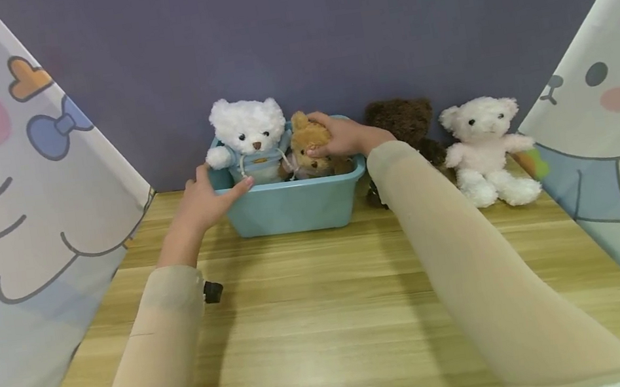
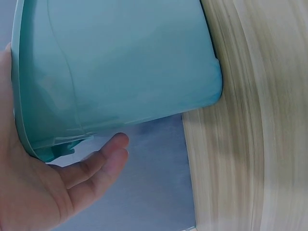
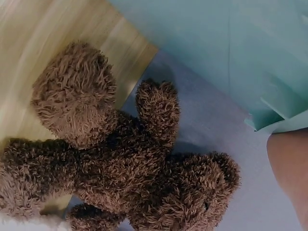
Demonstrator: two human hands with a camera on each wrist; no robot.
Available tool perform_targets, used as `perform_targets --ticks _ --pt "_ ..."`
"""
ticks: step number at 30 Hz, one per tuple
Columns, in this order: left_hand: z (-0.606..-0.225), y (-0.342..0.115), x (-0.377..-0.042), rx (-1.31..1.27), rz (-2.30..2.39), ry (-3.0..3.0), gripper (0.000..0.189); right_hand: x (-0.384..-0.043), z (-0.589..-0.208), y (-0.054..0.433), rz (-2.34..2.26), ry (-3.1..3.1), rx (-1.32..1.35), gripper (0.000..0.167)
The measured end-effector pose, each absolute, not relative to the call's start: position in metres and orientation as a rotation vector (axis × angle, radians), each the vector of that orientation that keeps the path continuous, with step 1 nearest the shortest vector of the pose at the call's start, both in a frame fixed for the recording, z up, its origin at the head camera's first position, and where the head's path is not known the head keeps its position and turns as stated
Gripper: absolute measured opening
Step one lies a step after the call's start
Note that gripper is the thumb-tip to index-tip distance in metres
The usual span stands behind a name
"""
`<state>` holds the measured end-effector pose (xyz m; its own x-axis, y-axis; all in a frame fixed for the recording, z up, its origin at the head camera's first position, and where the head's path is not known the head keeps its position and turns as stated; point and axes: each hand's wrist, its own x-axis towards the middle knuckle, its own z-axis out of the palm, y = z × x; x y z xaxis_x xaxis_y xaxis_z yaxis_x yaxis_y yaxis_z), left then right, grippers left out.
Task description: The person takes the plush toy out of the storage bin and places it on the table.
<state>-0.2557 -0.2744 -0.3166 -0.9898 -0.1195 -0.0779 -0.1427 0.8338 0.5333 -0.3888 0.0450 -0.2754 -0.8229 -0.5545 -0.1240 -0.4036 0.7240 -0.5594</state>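
A teal plastic bin (image 1: 294,207) stands at the back of the table. My left hand (image 1: 201,202) grips its left corner, thumb over the front rim and fingers at the outer side. In the left wrist view those fingers (image 2: 98,168) curve beneath the rim. Inside the bin, a white teddy bear (image 1: 251,129) in a light blue top sits upright on the left. To its right is a tan teddy bear (image 1: 308,141), low in the bin; my right hand (image 1: 340,135) holds its head from the right, thumb across its face. The tan bear's lower body is hidden by the bin wall.
A dark brown teddy bear (image 3: 130,159) sits just right of the bin, partly behind my right arm. Farther right sits a white and pale pink bear (image 1: 485,149). A dark wall (image 1: 287,31) rises behind, and cartoon-printed cloths (image 1: 18,195) hang at both sides.
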Motion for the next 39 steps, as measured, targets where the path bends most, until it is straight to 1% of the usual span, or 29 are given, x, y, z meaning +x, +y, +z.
perform_targets --ticks 6,9,12,18,24,29,33,36,39 --pt "-0.316 -0.269 -0.26 -0.203 0.84 2.975 0.145 -0.39 -0.274 0.052 -0.775 2.661 -0.727 0.091" --pt "-0.316 -0.267 -0.261 -0.223 0.816 2.971 0.146 -0.39 -0.265 0.054 -0.781 2.695 -0.75 0.088" --pt "-0.316 -0.265 -0.261 -0.238 0.814 2.96 0.148 -0.386 -0.244 0.053 -0.758 2.75 -0.817 0.084" --pt "-0.316 -0.266 -0.261 -0.229 0.814 2.968 0.149 -0.364 -0.193 0.055 -0.602 2.812 -0.967 0.084" --pt "-0.315 -0.269 -0.263 -0.2 0.856 2.979 0.149 -0.337 -0.152 0.084 -0.68 2.959 -1.025 0.08" --pt "-0.314 -0.277 -0.263 -0.199 0.824 2.969 0.149 -0.318 -0.133 0.115 -0.866 3.047 -0.928 0.077" --pt "-0.314 -0.284 -0.259 -0.205 0.81 2.96 0.148 -0.308 -0.126 0.136 -1.053 3.094 -0.829 0.075" --pt "-0.313 -0.287 -0.258 -0.204 0.808 2.96 0.148 -0.303 -0.122 0.151 -1.164 3.134 -0.801 0.072" --pt "-0.312 -0.287 -0.257 -0.203 0.801 2.968 0.148 -0.297 -0.116 0.167 -1.19 3.183 -0.763 0.07"
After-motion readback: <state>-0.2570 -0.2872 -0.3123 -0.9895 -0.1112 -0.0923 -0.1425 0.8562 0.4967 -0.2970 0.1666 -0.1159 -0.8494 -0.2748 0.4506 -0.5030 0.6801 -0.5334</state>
